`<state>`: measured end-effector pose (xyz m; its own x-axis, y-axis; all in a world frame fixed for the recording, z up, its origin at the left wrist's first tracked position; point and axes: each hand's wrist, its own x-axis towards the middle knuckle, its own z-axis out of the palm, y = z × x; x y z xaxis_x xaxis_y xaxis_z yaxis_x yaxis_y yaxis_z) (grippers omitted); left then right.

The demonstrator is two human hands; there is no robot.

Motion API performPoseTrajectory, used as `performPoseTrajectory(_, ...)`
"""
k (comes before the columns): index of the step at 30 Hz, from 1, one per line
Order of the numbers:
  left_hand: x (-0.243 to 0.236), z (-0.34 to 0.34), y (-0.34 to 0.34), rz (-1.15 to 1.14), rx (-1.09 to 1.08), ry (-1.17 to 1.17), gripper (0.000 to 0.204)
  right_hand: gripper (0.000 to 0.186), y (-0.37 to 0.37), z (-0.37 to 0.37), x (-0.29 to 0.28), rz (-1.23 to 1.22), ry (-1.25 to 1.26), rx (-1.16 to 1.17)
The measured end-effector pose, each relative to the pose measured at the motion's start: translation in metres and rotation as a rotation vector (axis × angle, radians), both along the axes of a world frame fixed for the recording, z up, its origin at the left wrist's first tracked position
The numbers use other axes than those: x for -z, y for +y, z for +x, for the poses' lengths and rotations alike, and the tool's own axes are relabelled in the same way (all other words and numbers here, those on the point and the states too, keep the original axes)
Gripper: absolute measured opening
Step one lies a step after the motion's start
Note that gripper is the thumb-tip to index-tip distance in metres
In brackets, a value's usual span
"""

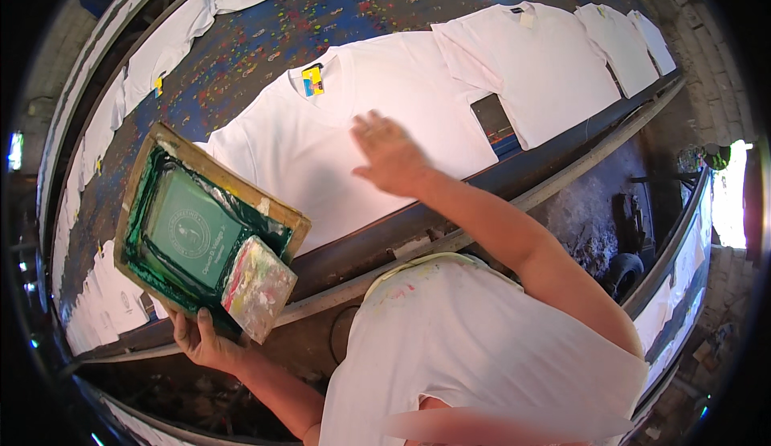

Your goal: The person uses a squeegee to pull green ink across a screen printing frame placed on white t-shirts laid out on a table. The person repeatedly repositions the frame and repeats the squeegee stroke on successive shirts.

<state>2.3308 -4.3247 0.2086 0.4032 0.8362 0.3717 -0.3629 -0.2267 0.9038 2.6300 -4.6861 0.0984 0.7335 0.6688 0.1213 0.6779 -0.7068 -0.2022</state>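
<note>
My left hand (205, 342) grips the lower edge of a screen-printing frame (178, 193), tilted up at the left, its wooden border brown and its mesh green with a pale design. Dark green ink lines the inside of the frame. A paint-smeared squeegee (261, 289) rests in the frame's lower right corner, near my left fingers; whether they also touch it is hard to tell. My right hand (389, 157), fingers stretched out and slightly blurred, is over a white T-shirt (426, 77) lying flat. A yellow and blue tag (312, 81) shows at that shirt's neck.
The long table (385, 4) is dark and paint-speckled. More white shirts (546, 69) lie along its near edge to the right, and others (165, 48) along the far left side. A rail (554, 181) runs along the table front, close to my body. Hung or laid shirts (675, 277) appear at far right.
</note>
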Motion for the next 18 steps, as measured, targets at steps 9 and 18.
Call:
performPoseTrajectory(9, -0.008, -0.033, -0.028, -0.009, -0.066, 0.008, 0.041, 0.087, -0.117, 0.028, -0.013, -0.136, -0.217, 0.375)
performPoseTrajectory(18, -0.017, -0.001, -0.062, -0.052, -0.067, 0.015, 0.046, 0.09, 0.006, 0.009, -0.007, -0.032, -0.006, -0.039)
